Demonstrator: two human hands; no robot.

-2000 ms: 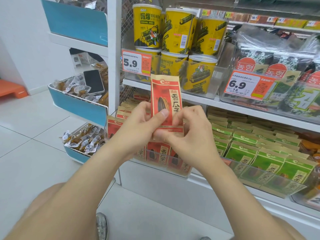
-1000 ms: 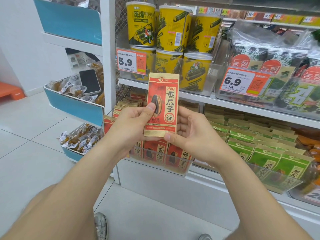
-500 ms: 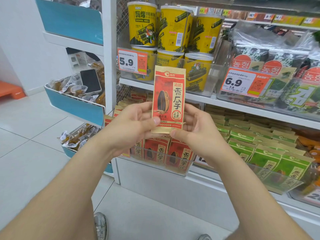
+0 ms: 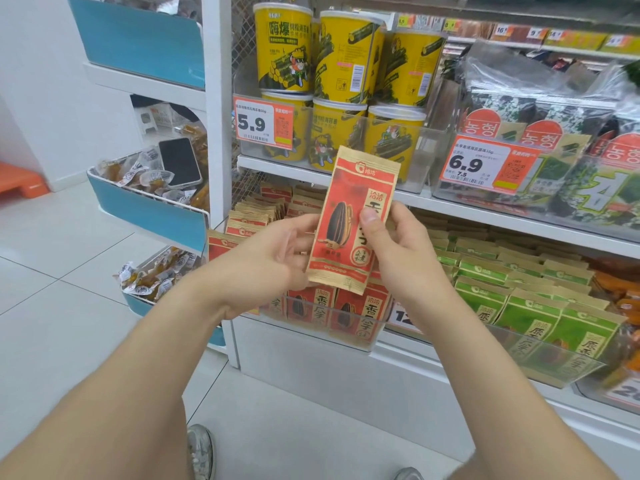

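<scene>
A red and tan sunflower seed packet (image 4: 349, 209) stands upright in front of a shop shelf, tilted slightly right. My right hand (image 4: 401, 251) grips its right edge, thumb across the printed front. My left hand (image 4: 273, 258) sits at the packet's left edge with curled fingers behind it; whether it holds the packet is hard to tell. More red packets (image 4: 332, 310) of the same kind stand in a clear bin (image 4: 311, 327) just below.
Green seed packets (image 4: 526, 306) fill the bin to the right. Yellow seaweed snack tubs (image 4: 339, 57) and bagged seaweed (image 4: 554, 112) stand on the shelf above. A phone (image 4: 179, 162) lies in a blue-fronted basket (image 4: 149, 211) of wrapped snacks on the left. White tiled floor lies below.
My right thumb has moved from the packet's lower edge up onto its front. My left thumb has come off the front and the left hand now lies beside and behind it.
</scene>
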